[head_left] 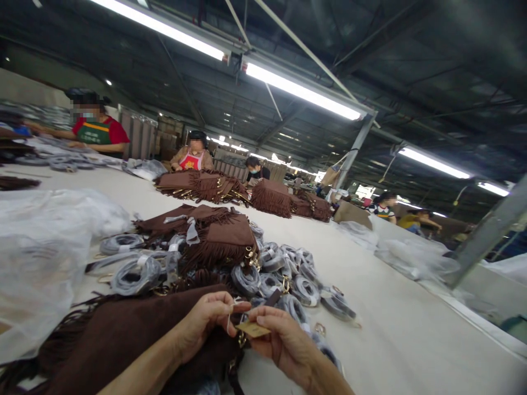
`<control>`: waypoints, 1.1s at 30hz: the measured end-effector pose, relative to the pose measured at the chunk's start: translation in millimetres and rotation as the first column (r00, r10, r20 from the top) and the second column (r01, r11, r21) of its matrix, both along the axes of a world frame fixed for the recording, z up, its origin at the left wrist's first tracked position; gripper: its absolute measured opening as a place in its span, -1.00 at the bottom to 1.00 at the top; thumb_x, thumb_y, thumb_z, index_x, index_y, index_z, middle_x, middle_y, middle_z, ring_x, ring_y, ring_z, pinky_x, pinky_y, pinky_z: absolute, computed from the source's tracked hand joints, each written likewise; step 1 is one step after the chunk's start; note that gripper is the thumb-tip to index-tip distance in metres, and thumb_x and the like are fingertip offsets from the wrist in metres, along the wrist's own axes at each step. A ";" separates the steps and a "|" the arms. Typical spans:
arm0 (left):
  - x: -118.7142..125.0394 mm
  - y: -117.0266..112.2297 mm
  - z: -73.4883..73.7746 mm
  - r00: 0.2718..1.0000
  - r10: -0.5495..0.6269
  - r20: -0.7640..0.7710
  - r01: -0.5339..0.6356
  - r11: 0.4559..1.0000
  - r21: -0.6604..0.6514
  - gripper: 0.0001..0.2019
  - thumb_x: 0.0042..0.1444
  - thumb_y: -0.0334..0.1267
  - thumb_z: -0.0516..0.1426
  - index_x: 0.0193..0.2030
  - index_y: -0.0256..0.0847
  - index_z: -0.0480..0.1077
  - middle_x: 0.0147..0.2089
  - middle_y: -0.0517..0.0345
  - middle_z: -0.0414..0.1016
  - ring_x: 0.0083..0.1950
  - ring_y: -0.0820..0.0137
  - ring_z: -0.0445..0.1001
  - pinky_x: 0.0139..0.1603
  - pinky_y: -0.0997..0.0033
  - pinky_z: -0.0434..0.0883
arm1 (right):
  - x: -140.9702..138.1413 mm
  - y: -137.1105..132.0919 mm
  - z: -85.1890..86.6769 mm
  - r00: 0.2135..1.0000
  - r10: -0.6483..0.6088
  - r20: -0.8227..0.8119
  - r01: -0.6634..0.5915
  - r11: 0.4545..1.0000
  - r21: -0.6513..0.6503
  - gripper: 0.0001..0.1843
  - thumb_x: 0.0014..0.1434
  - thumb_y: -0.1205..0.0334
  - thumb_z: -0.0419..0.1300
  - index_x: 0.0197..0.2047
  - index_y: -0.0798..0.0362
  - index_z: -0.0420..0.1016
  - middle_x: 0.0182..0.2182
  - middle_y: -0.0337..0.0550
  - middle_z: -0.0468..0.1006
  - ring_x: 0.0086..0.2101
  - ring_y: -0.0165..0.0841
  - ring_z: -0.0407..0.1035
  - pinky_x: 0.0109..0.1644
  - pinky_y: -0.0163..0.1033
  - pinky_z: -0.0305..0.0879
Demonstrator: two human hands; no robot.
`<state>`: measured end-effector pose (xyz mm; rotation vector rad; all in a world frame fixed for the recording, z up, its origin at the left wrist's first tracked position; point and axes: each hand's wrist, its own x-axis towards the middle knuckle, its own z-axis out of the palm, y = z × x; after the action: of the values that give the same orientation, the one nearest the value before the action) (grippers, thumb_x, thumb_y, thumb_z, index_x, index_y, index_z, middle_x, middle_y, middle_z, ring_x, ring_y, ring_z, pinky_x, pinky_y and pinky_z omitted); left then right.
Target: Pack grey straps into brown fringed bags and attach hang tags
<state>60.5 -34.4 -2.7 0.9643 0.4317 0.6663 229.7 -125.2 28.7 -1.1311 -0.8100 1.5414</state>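
At the near edge of the counter [370, 285] both hands meet over a brown fringed bag [123, 334]. Left hand [206, 321] comes in from the left, thumb and forefinger pinched on a thin pale string [229, 323] that loops down between the two hands. Right hand [284, 343] is pinched too, gripping a small tan tag [253, 329] by its right end, so the tag lies flat with its long axis running left to right, its free end pointing at the left hand. The two hands are almost touching, fingertips just beside each other, and the tag sits between them, held by the right. Directly under the tag hangs the bag's gold hardware [241, 340], just below both sets of fingertips and about equally near to each. The bag itself spreads away to the left, beneath the left forearm.

Beyond the hands lies a heap of wrapped coiled straps [296, 285], then more fringed bags [218, 236] stacked further up. Crumpled clear plastic [37, 263] fills the left side. Other people work further along the counter, well apart.
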 end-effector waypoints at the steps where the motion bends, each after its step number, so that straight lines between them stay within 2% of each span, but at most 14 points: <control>1: 0.3 0.4 -1.2 1.000 0.008 0.004 -0.008 1.000 -0.006 -0.79 -0.26 -0.23 0.25 -0.51 -0.25 0.32 -0.40 0.10 0.58 -0.57 0.47 0.41 -0.33 0.44 0.29 | -2.2 -1.6 1.2 0.999 0.013 -0.052 -0.013 1.000 0.014 -0.68 -0.16 0.26 0.38 -0.28 0.16 0.52 -0.34 -0.12 0.59 -0.38 -0.46 0.47 -0.29 -0.42 0.37; 3: 0.9 1.3 -3.2 1.000 0.015 0.026 -0.014 1.000 -0.023 -0.78 -0.26 -0.23 0.26 -0.51 -0.26 0.32 -0.40 0.12 0.57 -0.61 0.52 0.37 -0.40 0.48 0.26 | -4.6 -3.7 -0.5 0.998 0.032 -0.052 -0.030 0.999 0.044 -0.62 -0.15 0.28 0.40 -0.20 0.18 0.54 -0.24 -0.05 0.61 -0.26 -0.42 0.49 -0.16 -0.41 0.37; 7: 2.5 3.2 -7.2 0.997 0.017 0.080 -0.014 0.999 -0.043 -0.77 -0.21 -0.22 0.28 -0.50 -0.28 0.34 -0.49 0.18 0.52 -0.60 0.52 0.38 -0.43 0.52 0.26 | -0.7 3.4 -16.0 0.941 -0.058 0.333 0.011 0.990 0.141 -0.60 -0.01 -0.07 0.34 -0.34 0.11 0.45 -0.50 -0.25 0.47 -0.55 -0.49 0.30 -0.54 -0.42 0.19; 10: 3.1 3.0 -8.8 0.994 0.022 0.103 -0.018 0.999 -0.041 -0.78 -0.24 -0.22 0.30 -0.49 -0.31 0.42 -0.61 0.22 0.44 -0.63 0.51 0.38 -0.49 0.56 0.24 | 3.6 15.2 -21.1 0.768 -0.125 0.628 -0.044 0.968 0.245 -0.61 0.05 -0.10 0.19 -0.51 0.04 0.27 -0.62 -0.38 0.21 -0.60 -0.49 0.06 -0.55 -0.36 -0.01; 16: 0.3 0.1 -7.0 0.983 0.135 0.123 -0.125 0.989 -0.082 -0.76 -0.28 -0.26 0.33 -0.39 -0.30 0.55 -0.42 0.11 0.58 -0.47 0.42 0.49 -0.29 0.44 0.40 | -1.8 25.1 -0.1 0.405 -0.253 0.879 -0.184 0.919 0.349 -0.81 0.04 0.26 0.08 -0.56 0.04 0.18 -0.50 -0.29 0.23 -0.41 -0.38 0.16 -0.31 -0.27 0.04; 18: 0.7 1.7 -6.2 0.990 0.136 0.039 -0.138 0.990 0.039 -0.78 -0.25 -0.26 0.30 -0.39 -0.29 0.56 -0.43 0.12 0.57 -0.46 0.41 0.47 -0.29 0.42 0.41 | -5.1 25.3 3.2 0.337 -0.244 0.909 -0.201 0.925 0.322 -0.80 0.02 0.33 0.10 -0.57 0.04 0.17 -0.50 -0.30 0.25 -0.40 -0.39 0.19 -0.30 -0.27 0.04; 20: 1.5 2.9 -2.2 0.987 0.136 -0.089 -0.106 0.954 0.279 -0.85 -0.17 -0.26 0.24 -0.45 -0.29 0.55 -0.50 0.16 0.52 -0.53 0.44 0.40 -0.40 0.47 0.35 | -7.2 25.7 1.1 0.305 -0.232 0.924 -0.198 0.933 0.300 -0.80 0.01 0.38 0.12 -0.58 0.05 0.20 -0.51 -0.31 0.27 -0.40 -0.40 0.21 -0.29 -0.28 0.04; 22: 1.1 1.0 7.1 0.956 0.201 -0.213 -0.039 0.808 0.587 -0.85 -0.06 -0.28 0.15 -0.47 -0.27 0.53 -0.51 0.16 0.49 -0.52 0.45 0.37 -0.45 0.49 0.28 | -8.1 25.5 -5.2 0.361 -0.221 0.906 -0.180 0.937 0.300 -0.82 0.02 0.38 0.15 -0.58 0.06 0.28 -0.51 -0.31 0.30 -0.39 -0.40 0.22 -0.29 -0.29 0.06; 24: -1.3 -4.3 21.7 0.895 0.349 -0.277 0.048 0.543 0.838 -0.81 0.01 -0.34 0.07 -0.46 -0.22 0.52 -0.46 0.14 0.51 -0.44 0.41 0.40 -0.37 0.46 0.27 | -7.9 23.6 -12.5 0.494 -0.171 0.853 -0.179 0.940 0.292 -0.90 0.04 0.31 0.19 -0.50 0.06 0.38 -0.50 -0.32 0.32 -0.40 -0.41 0.23 -0.32 -0.31 0.09; 26: -6.2 -9.8 38.3 0.823 0.486 -0.294 0.172 0.280 0.944 -0.79 0.03 -0.39 0.04 -0.48 -0.20 0.49 -0.44 0.13 0.52 -0.35 0.35 0.41 -0.25 0.39 0.26 | -6.9 20.1 -17.9 0.629 -0.068 0.774 -0.218 0.941 0.260 -0.88 0.02 0.23 0.25 -0.35 0.06 0.43 -0.46 -0.33 0.35 -0.42 -0.42 0.23 -0.36 -0.34 0.12; 27: -9.5 -11.1 45.9 0.795 0.530 -0.294 0.215 0.207 0.954 -0.79 0.03 -0.40 0.03 -0.49 -0.19 0.47 -0.43 0.13 0.52 -0.32 0.33 0.41 -0.22 0.37 0.25 | -6.1 18.2 -19.3 0.685 -0.009 0.729 -0.247 0.938 0.244 -0.81 0.01 0.20 0.27 -0.28 0.05 0.42 -0.44 -0.33 0.36 -0.42 -0.42 0.24 -0.37 -0.34 0.13; 28: -13.5 -10.7 52.4 0.775 0.555 -0.302 0.238 0.187 0.953 -0.80 0.03 -0.40 0.02 -0.49 -0.19 0.45 -0.43 0.13 0.52 -0.31 0.32 0.41 -0.22 0.36 0.25 | -5.2 16.6 -19.9 0.733 0.045 0.679 -0.273 0.933 0.233 -0.76 0.03 0.16 0.27 -0.23 0.05 0.41 -0.42 -0.32 0.37 -0.41 -0.41 0.25 -0.37 -0.35 0.16; 29: -18.0 -8.7 57.4 0.765 0.559 -0.320 0.240 0.213 0.947 -0.80 0.03 -0.40 0.01 -0.47 -0.18 0.44 -0.42 0.14 0.51 -0.31 0.32 0.42 -0.23 0.37 0.25 | -4.0 15.4 -19.9 0.778 0.086 0.623 -0.287 0.930 0.230 -0.75 0.08 0.11 0.24 -0.19 0.04 0.39 -0.38 -0.30 0.39 -0.38 -0.40 0.28 -0.36 -0.34 0.20; 33: -35.5 8.9 61.9 0.775 0.494 -0.395 0.139 0.476 0.868 -0.82 -0.02 -0.35 0.01 -0.42 -0.22 0.44 -0.42 0.17 0.50 -0.34 0.34 0.44 -0.28 0.43 0.31 | 1.3 14.1 -17.7 0.873 0.111 0.475 -0.251 0.938 0.241 -0.71 0.15 0.05 0.14 -0.13 0.04 0.34 -0.28 -0.21 0.41 -0.30 -0.35 0.33 -0.37 -0.32 0.29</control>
<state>25.0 -25.5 59.2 2.2092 0.8195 0.7800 231.1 -111.2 11.0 -1.2319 -1.4561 1.2543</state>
